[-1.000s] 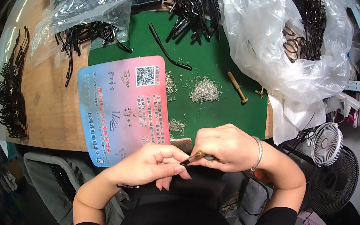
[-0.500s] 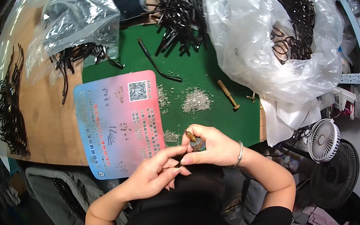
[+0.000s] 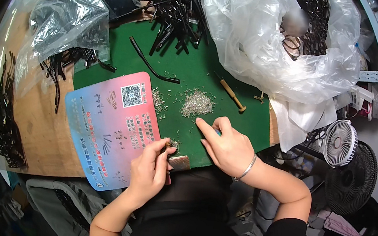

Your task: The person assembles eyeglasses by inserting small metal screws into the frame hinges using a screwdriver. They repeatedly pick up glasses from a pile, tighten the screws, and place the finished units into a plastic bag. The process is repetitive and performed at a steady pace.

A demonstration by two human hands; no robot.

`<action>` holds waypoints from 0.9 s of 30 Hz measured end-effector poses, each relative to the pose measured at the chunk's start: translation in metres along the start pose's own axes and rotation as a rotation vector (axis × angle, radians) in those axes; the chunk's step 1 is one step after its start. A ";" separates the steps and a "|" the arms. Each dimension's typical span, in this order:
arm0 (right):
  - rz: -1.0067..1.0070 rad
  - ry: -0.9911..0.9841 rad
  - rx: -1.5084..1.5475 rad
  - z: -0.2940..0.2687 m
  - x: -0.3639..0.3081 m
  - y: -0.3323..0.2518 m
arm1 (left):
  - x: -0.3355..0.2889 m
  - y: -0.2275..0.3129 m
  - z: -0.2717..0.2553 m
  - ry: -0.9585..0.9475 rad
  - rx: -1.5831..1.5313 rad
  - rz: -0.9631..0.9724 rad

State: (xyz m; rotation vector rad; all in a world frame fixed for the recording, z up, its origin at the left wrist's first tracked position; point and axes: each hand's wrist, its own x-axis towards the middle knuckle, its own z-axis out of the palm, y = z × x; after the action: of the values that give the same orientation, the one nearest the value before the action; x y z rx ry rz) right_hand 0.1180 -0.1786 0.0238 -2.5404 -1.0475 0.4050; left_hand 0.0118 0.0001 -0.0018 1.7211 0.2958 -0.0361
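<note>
On the brown wooden bench with green mat lay a flat blue-and-pink rounded sheet. By its right edge the left hand was pinched narrow, and the right hand pointed one finger to a heap of tiny silvery pieces. A bluish thing showed at the right fingers, gripped or not I could not tell; the left held a small dark piece.

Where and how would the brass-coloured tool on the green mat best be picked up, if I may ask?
Probably by mid-handle: the brass-coloured tool lies slantwise, thin tip pointing away and flared end nearer the right hand, so pinching across the slim handle from the near side seems easiest.
</note>
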 end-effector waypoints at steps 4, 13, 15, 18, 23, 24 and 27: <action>-0.045 0.071 -0.101 0.008 -0.001 0.003 | 0.005 -0.002 -0.002 0.006 -0.005 0.000; -0.060 0.147 -0.180 0.014 0.000 0.000 | 0.008 -0.003 -0.003 -0.034 0.000 -0.003; -0.058 0.144 -0.206 0.014 0.000 0.000 | 0.006 0.001 -0.005 -0.046 -0.101 -0.085; 0.001 0.107 -0.182 0.010 0.000 -0.004 | -0.002 0.006 -0.009 -0.042 -0.299 -0.259; -0.027 0.115 -0.172 0.010 0.000 -0.003 | -0.006 0.001 -0.009 -0.023 -0.202 -0.141; -0.016 0.121 -0.178 0.010 0.001 -0.004 | -0.007 0.000 -0.008 -0.019 -0.204 -0.147; -0.013 0.106 -0.177 0.009 0.002 -0.005 | -0.007 0.000 -0.006 -0.022 -0.223 -0.164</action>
State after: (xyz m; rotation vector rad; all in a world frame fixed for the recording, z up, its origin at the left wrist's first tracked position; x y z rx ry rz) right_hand 0.1125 -0.1717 0.0182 -2.6740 -1.1035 0.1781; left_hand 0.0046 0.0052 0.0004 1.4719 0.4088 -0.1377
